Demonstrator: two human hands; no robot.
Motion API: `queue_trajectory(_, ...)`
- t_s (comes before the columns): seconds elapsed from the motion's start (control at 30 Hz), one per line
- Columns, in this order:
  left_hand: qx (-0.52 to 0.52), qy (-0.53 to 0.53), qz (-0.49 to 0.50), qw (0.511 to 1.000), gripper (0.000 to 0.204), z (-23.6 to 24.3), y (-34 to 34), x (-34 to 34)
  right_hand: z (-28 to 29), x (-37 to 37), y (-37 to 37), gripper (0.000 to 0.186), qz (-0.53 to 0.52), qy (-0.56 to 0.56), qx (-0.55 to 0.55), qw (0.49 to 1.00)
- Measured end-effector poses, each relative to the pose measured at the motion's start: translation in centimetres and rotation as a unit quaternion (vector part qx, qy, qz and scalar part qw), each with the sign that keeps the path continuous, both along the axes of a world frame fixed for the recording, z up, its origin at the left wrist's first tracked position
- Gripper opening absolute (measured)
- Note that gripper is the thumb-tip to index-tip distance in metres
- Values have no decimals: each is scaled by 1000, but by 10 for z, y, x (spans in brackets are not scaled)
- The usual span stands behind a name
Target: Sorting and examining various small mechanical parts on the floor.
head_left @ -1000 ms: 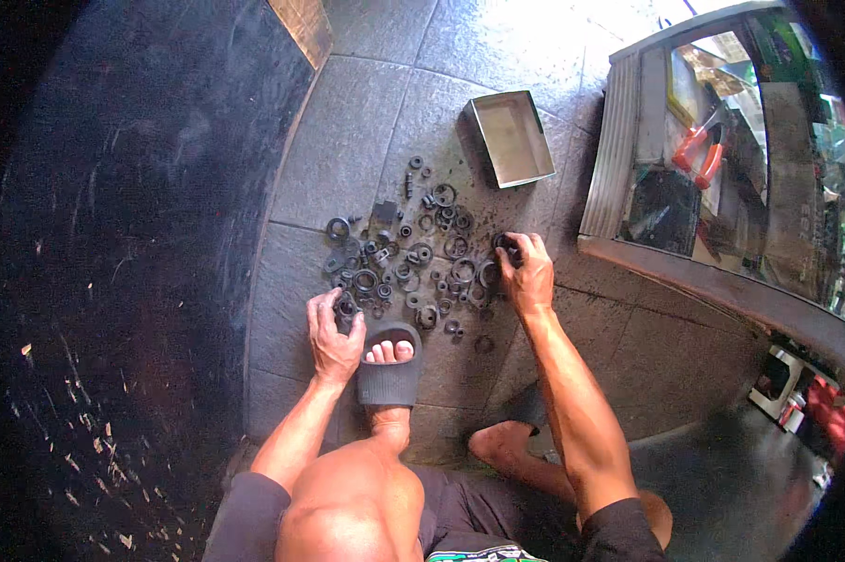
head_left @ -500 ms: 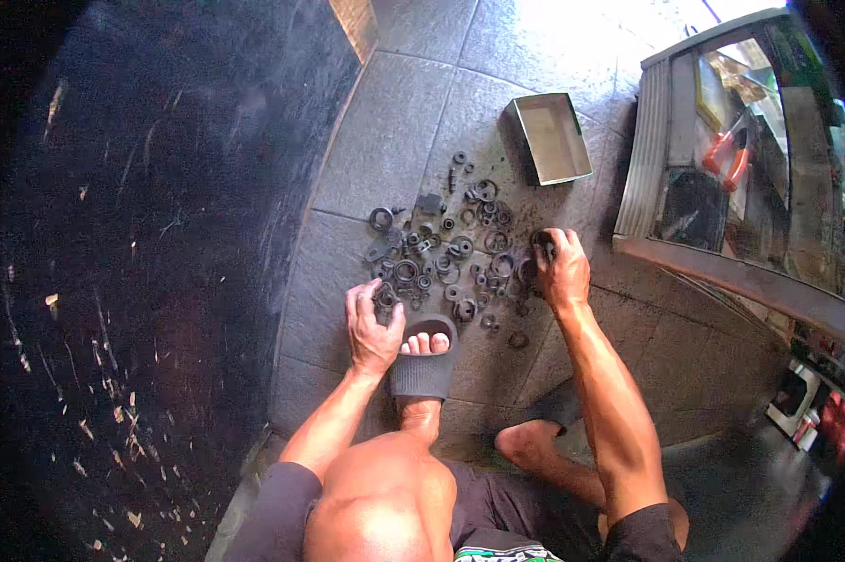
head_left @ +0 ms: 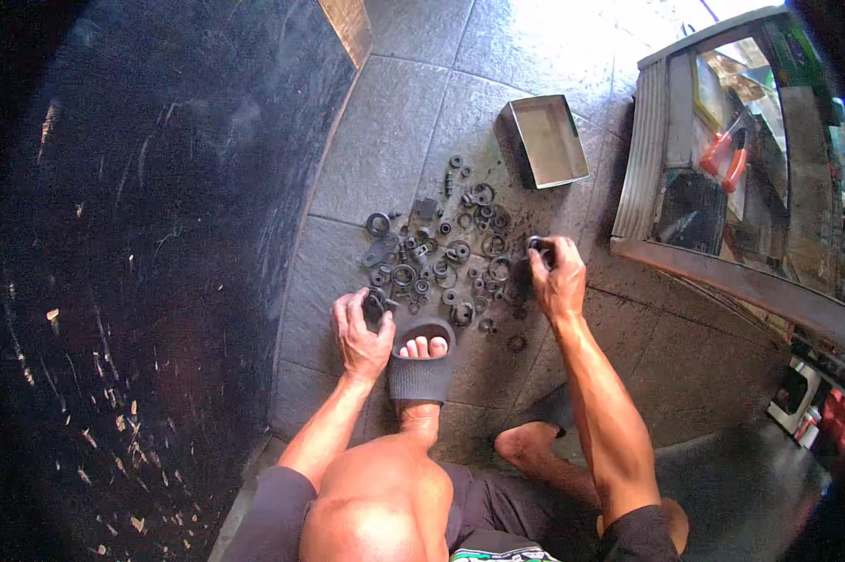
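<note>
Rings [head_left: 403, 284], dull black, possibly rubber, lie scattered between left hand [head_left: 361, 343] and right hand [head_left: 561, 283], each with fingers pinching dark parts [head_left: 374, 308].

a scratched black panel [head_left: 179, 206] left; right, a glass-fronted cabinet [head_left: 732, 286], red-handled tool [head_left: 736, 171] inside

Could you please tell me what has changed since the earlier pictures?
The left hand has moved slightly left and back toward the person, with a dark part between thumb and fingers. The right hand has drawn slightly back, holding a dark round piece. The open box, the sandal and most of the scattered rings stayed put.
</note>
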State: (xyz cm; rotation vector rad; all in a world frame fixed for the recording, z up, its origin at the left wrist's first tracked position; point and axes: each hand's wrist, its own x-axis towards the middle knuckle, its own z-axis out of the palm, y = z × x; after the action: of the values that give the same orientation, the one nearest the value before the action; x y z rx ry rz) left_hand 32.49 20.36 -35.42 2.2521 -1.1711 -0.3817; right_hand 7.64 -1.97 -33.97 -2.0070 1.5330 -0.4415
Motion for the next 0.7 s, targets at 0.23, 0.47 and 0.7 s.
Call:
queue_trajectory(0.23, 75, 481, 17, 874, 26, 69, -41, -33, 46, 43, 90, 25, 153, -163, 52, 973)
queue_trajectory(0.47, 139, 615, 70, 773, 21, 48, -25, -35, 60, 52, 133, 26, 103, -176, 157, 966)
queue_trajectory(0.7, 14, 757, 151, 635, 12, 36, -10, -40, 51, 47, 135, 32, -115, -299, 482, 815)
